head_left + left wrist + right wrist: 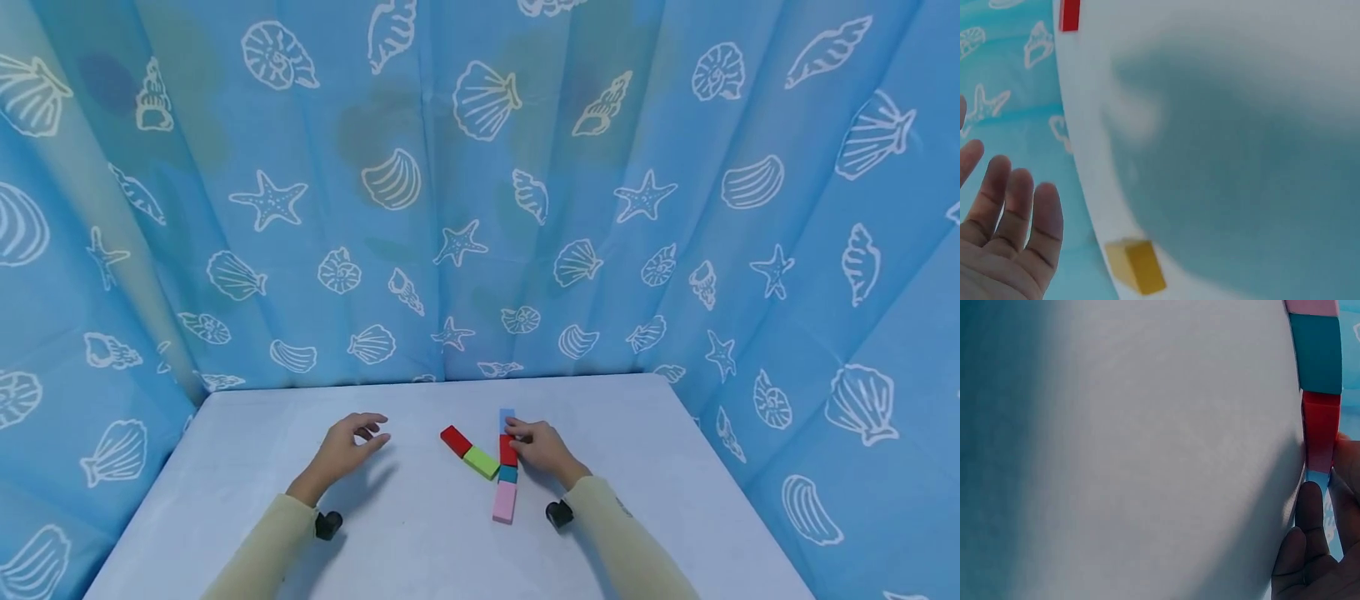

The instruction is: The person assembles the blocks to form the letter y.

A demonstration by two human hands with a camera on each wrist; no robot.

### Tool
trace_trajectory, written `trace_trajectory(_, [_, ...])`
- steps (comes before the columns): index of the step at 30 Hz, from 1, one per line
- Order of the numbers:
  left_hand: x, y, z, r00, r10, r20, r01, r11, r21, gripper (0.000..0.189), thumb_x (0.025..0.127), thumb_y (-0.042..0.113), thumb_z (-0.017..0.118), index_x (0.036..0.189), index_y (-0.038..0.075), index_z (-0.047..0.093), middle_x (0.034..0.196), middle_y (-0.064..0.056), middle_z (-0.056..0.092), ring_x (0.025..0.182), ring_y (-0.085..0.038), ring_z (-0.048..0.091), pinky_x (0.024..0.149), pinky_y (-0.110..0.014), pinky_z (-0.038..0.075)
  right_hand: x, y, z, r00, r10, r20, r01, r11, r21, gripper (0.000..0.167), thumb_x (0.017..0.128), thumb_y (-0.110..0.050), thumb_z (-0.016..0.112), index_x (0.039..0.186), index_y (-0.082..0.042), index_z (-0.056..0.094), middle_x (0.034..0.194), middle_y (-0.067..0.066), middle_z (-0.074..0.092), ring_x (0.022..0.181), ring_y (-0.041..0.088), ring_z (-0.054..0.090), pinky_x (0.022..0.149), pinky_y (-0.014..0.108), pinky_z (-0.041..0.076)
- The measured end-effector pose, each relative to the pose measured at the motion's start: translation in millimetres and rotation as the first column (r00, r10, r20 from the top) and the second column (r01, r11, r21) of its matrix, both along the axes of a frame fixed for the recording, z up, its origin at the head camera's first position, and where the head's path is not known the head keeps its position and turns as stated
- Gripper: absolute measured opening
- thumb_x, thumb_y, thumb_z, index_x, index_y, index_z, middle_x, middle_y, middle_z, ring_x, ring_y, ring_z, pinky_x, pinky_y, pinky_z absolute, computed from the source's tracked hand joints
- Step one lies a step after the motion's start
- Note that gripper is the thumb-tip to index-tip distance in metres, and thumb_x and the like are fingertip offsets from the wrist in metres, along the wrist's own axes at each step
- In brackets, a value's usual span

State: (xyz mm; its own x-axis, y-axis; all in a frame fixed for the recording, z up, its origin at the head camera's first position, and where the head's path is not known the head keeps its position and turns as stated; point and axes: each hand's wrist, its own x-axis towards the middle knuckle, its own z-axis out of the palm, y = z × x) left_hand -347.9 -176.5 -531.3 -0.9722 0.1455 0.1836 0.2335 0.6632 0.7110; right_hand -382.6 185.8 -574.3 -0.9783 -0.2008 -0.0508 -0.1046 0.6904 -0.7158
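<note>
My right hand (pixel 543 450) pinches a red block (pixel 508 450) from its right side, its fingertips overlapping the near end of a light blue block (pixel 507 415). These two lie in a straight row with a teal block (pixel 507 474) and a pink block (pixel 505 503) nearer me. In the right wrist view, thumb and fingers meet the far end of the red block (pixel 1321 431). To the left, a green block (pixel 481 462) and another red block (pixel 455 441) form a slanting branch toward the row. My left hand (pixel 345 448) hovers over the table, fingers loosely bent, holding nothing.
A yellow block (pixel 1138 267) lies on the table by my left hand in the left wrist view; the hand hides it in the head view. The white table (pixel 420 550) is enclosed by blue shell-patterned curtains (pixel 480 208) at the back and sides.
</note>
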Motion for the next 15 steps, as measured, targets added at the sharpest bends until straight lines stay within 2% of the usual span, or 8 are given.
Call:
trace_trajectory(4, [-4.3,-10.7,6.5,0.999,0.044,-0.025,-0.044,0.999,-0.013,0.038,0.09,0.022,0.073,0.125,0.007,0.066,0.12,-0.017,0.063,0.108,-0.033,0.06,0.094,-0.051,0.051,-1.3,-1,2.8,1.0,-0.002,-0.002,0.002,1.0,0.005,0.04,0.096,-0.011,0.063,0.135,-0.016,0.061,0.149,0.001,0.051,0.142,0.033,0.042,0.107,0.047,0.045])
trace_trajectory(8, [-9.4,-20.2,7.2,0.996,0.083,0.016,-0.083,0.996,-0.033,0.041,0.092,0.023,0.07,0.129,0.006,0.063,0.133,-0.02,0.057,0.12,-0.039,0.055,0.102,-0.056,0.046,-2.0,-1,4.0,1.0,-0.018,0.001,0.018,1.0,-0.002,0.039,0.096,-0.011,0.062,0.134,-0.016,0.062,0.149,0.0,0.052,0.142,0.033,0.042,0.108,0.046,0.044])
trace_trajectory(11, [-13.7,-28.1,2.3,0.992,0.116,0.053,-0.114,0.993,-0.036,0.043,0.093,0.024,0.07,0.131,0.007,0.061,0.137,-0.02,0.055,0.123,-0.039,0.052,0.104,-0.057,0.044,-1.7,-1,3.4,1.0,-0.011,0.001,0.011,1.0,-0.019,0.039,0.096,-0.01,0.062,0.134,-0.015,0.062,0.149,0.001,0.052,0.142,0.034,0.041,0.108,0.047,0.044])
trace_trajectory(15, [-17.1,-37.2,-9.4,0.982,0.155,0.105,-0.153,0.988,-0.027,0.045,0.092,0.025,0.07,0.132,0.006,0.06,0.14,-0.022,0.051,0.125,-0.041,0.049,0.105,-0.058,0.042,1.0,0,-0.2,1.0,-0.003,0.0,0.003,1.0,-0.021,0.038,0.096,-0.01,0.063,0.134,-0.015,0.063,0.148,0.002,0.052,0.141,0.035,0.042,0.106,0.047,0.045])
